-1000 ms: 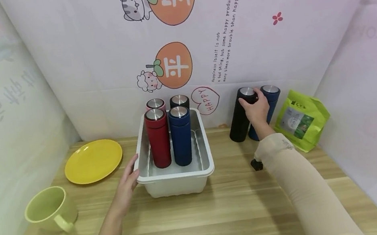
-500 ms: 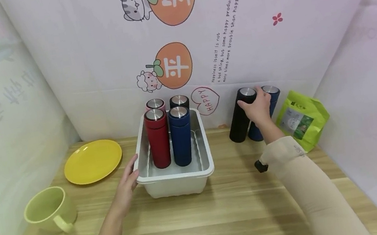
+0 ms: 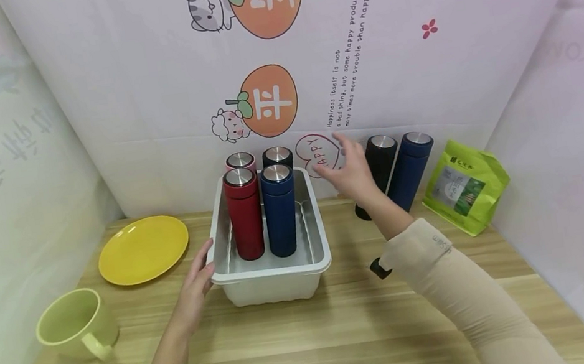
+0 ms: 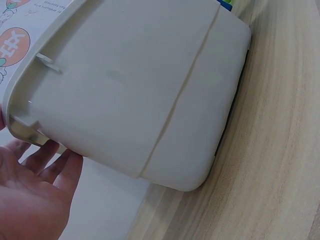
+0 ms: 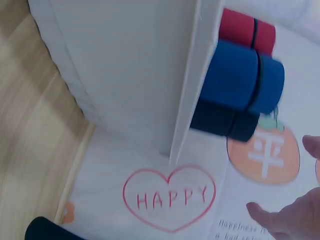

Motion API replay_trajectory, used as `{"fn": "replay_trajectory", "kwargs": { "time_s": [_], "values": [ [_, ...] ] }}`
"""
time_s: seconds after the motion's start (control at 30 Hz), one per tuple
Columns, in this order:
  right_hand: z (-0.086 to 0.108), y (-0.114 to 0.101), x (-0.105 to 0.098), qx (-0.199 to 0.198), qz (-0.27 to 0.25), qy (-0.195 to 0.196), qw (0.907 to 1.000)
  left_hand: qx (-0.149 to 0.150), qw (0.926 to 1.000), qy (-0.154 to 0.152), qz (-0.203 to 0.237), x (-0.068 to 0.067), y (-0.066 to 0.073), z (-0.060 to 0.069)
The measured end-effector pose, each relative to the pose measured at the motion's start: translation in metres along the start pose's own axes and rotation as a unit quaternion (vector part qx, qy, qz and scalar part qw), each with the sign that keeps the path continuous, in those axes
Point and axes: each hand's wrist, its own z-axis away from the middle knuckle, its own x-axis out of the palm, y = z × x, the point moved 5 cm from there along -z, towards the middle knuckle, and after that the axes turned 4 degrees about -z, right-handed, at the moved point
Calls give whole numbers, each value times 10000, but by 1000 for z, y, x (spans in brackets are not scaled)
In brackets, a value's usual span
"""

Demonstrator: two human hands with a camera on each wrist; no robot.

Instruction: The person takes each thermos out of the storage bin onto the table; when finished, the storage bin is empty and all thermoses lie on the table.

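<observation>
A white plastic bin (image 3: 274,288) holds a red thermos flask (image 3: 247,220), a blue one (image 3: 281,215), a pink one (image 3: 240,161) and a black one (image 3: 278,156), all upright. My left hand (image 3: 196,284) holds the bin's left rim; in the left wrist view its fingers (image 4: 67,175) reach under that rim. Between the bin and two more flasks at the right, my right hand (image 3: 353,176) is in the air with thumb and fingers spread, holding nothing. Its forearm partly covers the black flask (image 3: 381,162); beside that leans a blue flask (image 3: 411,167).
A green pouch (image 3: 463,188) stands right of the flasks. On the left are a yellow plate (image 3: 143,250) and a light green mug (image 3: 78,327). Printed white sheets (image 3: 161,101) wall in the wooden table (image 3: 306,350) at the back and sides.
The right hand has left the tops of the black and blue flasks and moved left toward the bin, its fingers spread. The left hand and the bin have stayed in place.
</observation>
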Motion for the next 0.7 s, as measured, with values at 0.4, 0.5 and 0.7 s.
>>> {"fn": "replay_trajectory", "kwargs": {
  "time_s": [0.4,0.5,0.7],
  "values": [
    [9,-16,53,-387,178,-820,9957,-34,10000,-6,-28,-1,0,1],
    [10,-16,61,-363,46,-953,9948,-46,10000,-19,-31,0,0,1],
    [10,-15,74,-399,-109,-1059,9935,-21,10000,-26,-13,0,1,0]
  ]
}}
